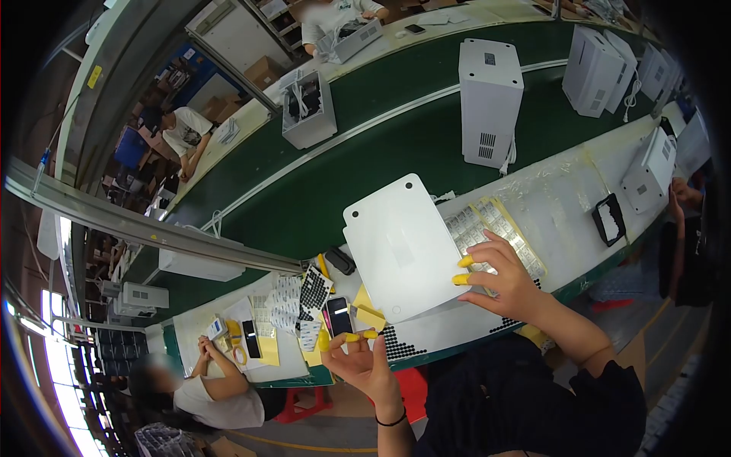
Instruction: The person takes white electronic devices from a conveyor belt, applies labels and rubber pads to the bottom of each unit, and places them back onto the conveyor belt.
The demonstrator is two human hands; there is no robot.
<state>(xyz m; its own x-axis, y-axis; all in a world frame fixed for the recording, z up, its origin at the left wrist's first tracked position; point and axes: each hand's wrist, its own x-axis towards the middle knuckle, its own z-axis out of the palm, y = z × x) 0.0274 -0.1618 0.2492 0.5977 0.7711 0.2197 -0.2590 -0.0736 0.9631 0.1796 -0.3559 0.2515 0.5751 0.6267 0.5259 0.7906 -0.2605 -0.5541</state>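
A white appliance (400, 251) lies in front of me, its flat face turned up. Small black round pads sit at its two far corners, and a faint circle marks a near corner. My right hand (499, 276) reaches over its right edge with fingers bent and apart; yellow finger cots cover two fingertips. Nothing shows between them. Just off the near left corner, my left hand (359, 365) is held palm up, fingers spread, also wearing yellow cots. Black round pads (402, 344) on a sheet lie beside it. A label sheet (506, 236) is partly under my right hand.
A phone (339, 316), dotted pad sheets (314, 291) and a black case (339, 260) lie to the left. Beyond runs a green conveyor (411, 129) with a tall white appliance (489, 107). A black frame (609, 219) lies right. Co-workers sit left, right and across.
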